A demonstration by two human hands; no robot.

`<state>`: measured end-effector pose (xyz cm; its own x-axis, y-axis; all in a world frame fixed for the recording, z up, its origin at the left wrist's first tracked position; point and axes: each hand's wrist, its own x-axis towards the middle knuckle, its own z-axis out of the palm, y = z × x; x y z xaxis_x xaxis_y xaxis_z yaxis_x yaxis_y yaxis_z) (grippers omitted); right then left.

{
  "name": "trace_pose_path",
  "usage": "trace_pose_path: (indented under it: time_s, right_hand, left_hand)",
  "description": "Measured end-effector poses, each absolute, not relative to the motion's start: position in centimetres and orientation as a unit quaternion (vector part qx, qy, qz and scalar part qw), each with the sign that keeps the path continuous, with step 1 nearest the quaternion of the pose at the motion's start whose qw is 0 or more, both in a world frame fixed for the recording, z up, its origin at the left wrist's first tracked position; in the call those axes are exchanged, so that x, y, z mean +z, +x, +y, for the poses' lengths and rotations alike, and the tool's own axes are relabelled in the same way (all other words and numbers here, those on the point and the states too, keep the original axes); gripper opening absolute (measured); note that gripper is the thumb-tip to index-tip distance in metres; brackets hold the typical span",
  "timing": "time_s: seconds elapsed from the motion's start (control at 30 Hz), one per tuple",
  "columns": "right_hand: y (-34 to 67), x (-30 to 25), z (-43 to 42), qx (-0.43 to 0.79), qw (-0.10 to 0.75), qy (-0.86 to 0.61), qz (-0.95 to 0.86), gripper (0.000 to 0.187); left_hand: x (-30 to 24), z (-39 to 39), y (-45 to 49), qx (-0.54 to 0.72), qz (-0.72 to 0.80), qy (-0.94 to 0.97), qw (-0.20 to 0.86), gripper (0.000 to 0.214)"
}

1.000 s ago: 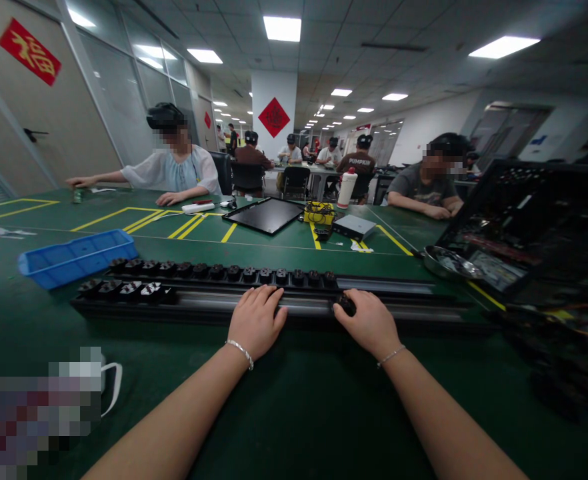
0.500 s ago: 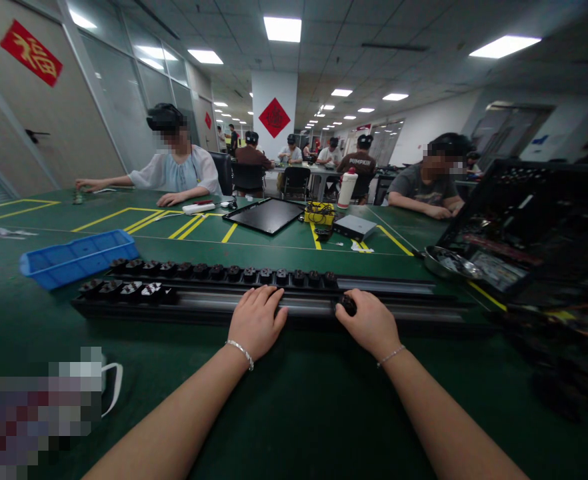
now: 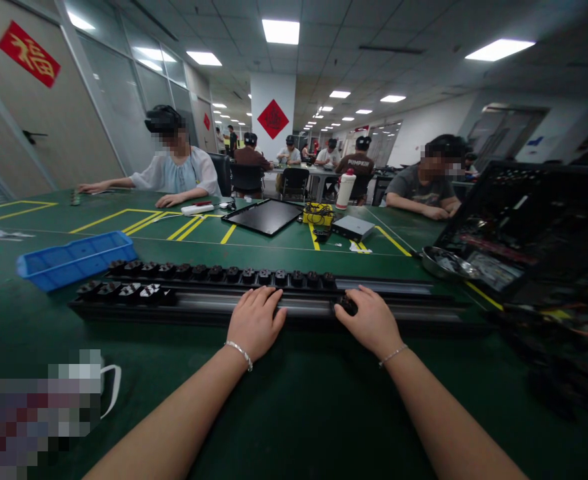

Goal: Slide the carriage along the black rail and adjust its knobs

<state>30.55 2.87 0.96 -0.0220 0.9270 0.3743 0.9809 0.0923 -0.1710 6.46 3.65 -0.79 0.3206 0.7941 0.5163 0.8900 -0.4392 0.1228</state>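
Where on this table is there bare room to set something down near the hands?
Bare green table shows between the forearms, nearer than the black rail, and beyond the rail, between the blue tray and the metal dish. Crowded: the right side, with the open case and cables.

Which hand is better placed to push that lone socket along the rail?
Right, probably: the right hand holds the socket in the rail; the left hand rests flat on it, apart from the socket.
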Motion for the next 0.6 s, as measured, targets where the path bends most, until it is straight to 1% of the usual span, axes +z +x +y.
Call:
trace_pose_path:
  time_s: [0.4, 0.6]
  right_hand:
    - [30.07, 1.16, 2.52, -0.081, 0.201, -0.683, -0.698, 0.023]
    - [30.1, 1.11, 2.61, -0.063, 0.206, -0.697, -0.684, 0.022]
  left_hand:
    - [-0.84, 3.63, 6.49, -0.254, -0.526, -0.806, 0.097, 0.04]
    - [-0.77, 3.64, 6.54, -0.255, -0.524, -0.807, 0.094, 0.041]
